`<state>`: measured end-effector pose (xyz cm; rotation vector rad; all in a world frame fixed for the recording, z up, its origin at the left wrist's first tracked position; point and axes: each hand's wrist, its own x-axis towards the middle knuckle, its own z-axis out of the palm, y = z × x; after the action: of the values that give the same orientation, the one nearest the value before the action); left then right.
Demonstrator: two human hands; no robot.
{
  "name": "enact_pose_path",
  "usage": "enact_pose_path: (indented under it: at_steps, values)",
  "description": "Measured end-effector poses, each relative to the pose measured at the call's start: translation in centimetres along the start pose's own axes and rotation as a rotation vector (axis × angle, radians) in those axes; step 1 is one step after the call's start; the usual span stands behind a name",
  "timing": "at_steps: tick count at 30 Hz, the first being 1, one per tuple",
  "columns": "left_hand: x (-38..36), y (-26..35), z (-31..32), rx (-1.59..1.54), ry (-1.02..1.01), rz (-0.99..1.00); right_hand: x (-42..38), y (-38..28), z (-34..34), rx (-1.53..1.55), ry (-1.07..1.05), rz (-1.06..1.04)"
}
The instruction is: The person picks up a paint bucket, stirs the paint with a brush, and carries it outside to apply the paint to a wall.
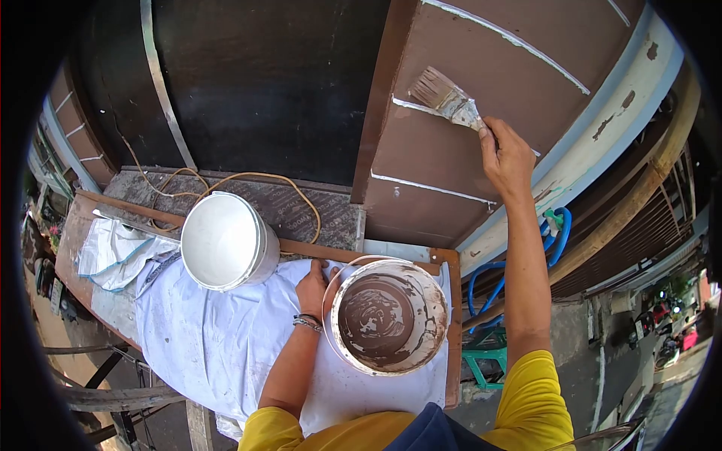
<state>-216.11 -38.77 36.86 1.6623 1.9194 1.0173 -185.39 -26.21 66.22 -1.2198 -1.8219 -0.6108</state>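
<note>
My right hand [509,156] is closed around the handle of a wide flat paintbrush [453,101], raised in front of the brown wall panel [451,154]. Its bristles are coated brown and point up and left, near a white groove line. Down on the cloth, a white bucket of brown paint [376,319] stands with paint smeared around its inner wall. At the bucket's left side, my left hand [313,289] grips it by the rim and wire handle; some of its fingers are hidden.
A second white bucket [226,240], with a pale inside, stands on the white cloth [203,323] covering the platform. A yellow cable [301,199] lies behind it. At right are a pale pillar [602,128], bamboo pole [639,207], blue hose [492,274] and green stool [485,361] below.
</note>
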Motion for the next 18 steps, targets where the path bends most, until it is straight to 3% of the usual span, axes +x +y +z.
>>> enact_pose_path:
  at_steps: [18]
  values:
    - [0.1,-0.11,-0.06,-0.003,0.007,0.005,0.55,-0.03,0.05,-0.064,-0.004,-0.048]
